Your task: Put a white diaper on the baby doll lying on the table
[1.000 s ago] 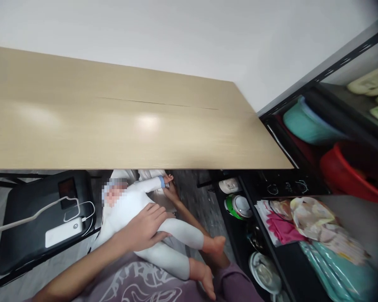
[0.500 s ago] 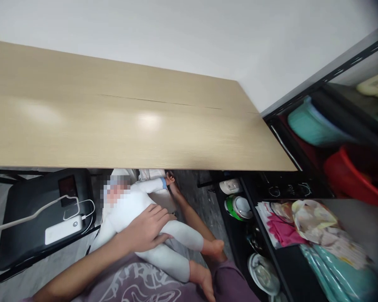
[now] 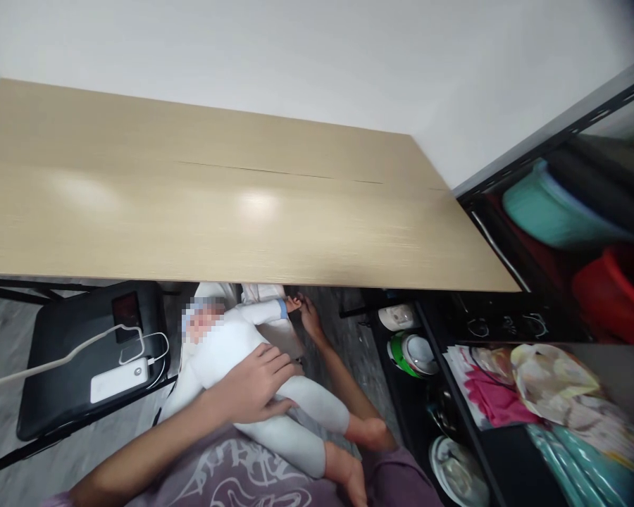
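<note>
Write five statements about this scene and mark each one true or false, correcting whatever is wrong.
1. The left hand rests on the doll. True.
2. The right hand lies on the doll's leg. False: the right hand is up beside the doll's hand; whether they touch is unclear.
3. The white power bank lies on the black seat. True.
4. A white plug is in one end of the power bank. True.
5. The pink item is on the tabletop. False: the pink item lies on the black shelf at the right.
</note>
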`<action>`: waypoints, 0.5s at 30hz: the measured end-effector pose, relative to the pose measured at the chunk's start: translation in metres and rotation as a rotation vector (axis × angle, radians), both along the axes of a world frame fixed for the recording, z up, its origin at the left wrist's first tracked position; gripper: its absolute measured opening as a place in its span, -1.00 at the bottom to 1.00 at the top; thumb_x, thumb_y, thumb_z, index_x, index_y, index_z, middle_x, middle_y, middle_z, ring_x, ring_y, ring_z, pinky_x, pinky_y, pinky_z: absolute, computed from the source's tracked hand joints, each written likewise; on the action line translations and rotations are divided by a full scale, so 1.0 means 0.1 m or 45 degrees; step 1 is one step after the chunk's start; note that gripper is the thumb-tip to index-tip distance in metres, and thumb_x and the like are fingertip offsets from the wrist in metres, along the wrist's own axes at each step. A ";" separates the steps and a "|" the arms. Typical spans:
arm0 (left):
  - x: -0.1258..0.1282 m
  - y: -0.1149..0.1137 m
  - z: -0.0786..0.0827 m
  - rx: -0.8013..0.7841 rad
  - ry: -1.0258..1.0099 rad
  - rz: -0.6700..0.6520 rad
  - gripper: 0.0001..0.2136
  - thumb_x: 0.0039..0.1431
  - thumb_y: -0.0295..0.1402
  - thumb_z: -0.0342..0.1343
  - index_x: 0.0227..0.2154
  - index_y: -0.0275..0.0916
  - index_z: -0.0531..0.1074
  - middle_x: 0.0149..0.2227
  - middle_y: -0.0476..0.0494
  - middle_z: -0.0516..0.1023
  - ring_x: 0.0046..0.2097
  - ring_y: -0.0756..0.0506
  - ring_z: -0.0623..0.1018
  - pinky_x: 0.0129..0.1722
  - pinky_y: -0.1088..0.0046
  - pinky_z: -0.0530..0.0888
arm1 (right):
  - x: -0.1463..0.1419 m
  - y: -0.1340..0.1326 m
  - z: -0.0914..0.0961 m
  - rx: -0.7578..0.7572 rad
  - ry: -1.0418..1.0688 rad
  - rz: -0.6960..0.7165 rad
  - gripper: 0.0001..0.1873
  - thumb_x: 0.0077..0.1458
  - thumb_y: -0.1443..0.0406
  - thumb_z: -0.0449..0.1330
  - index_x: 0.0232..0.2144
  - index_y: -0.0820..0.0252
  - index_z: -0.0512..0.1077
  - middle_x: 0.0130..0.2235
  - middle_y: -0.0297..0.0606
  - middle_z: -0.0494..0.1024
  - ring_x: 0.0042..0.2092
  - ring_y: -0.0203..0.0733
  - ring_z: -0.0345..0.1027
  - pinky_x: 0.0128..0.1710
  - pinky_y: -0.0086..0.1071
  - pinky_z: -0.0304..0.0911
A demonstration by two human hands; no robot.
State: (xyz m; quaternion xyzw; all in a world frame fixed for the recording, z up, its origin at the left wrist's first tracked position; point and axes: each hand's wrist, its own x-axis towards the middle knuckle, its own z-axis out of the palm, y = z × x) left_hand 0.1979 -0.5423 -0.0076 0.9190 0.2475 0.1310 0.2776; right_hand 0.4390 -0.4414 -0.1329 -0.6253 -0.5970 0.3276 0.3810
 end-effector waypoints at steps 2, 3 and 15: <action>0.00 -0.01 0.01 0.046 0.000 -0.039 -0.58 0.53 0.05 0.24 0.10 -0.22 0.52 -0.06 -0.18 0.64 -0.01 -0.27 0.57 0.07 0.11 0.41 | 0.12 -0.12 0.06 0.026 0.017 -0.075 -0.39 0.64 -0.10 -0.11 0.11 0.12 0.60 0.07 -0.07 0.73 0.12 0.08 0.63 0.19 0.06 0.57; 0.01 -0.02 0.01 0.070 0.002 -0.054 -0.57 0.53 0.08 0.24 0.06 -0.22 0.53 -0.08 -0.17 0.64 -0.02 -0.26 0.57 0.07 0.11 0.40 | 0.15 -0.18 0.13 0.047 0.032 -0.068 -0.40 0.63 -0.10 -0.10 0.11 0.09 0.60 0.09 -0.06 0.74 0.16 0.09 0.63 0.24 0.08 0.54; 0.00 -0.23 0.05 0.143 -0.082 0.043 -0.51 0.56 0.06 0.21 0.26 -0.22 0.48 0.05 -0.28 0.68 0.13 -0.32 0.64 0.34 -0.02 0.50 | -0.56 -0.08 0.53 -0.076 -0.389 0.911 -0.62 0.40 0.23 0.35 0.22 0.10 0.56 0.14 -0.10 0.71 0.14 0.11 0.60 0.19 -0.09 0.50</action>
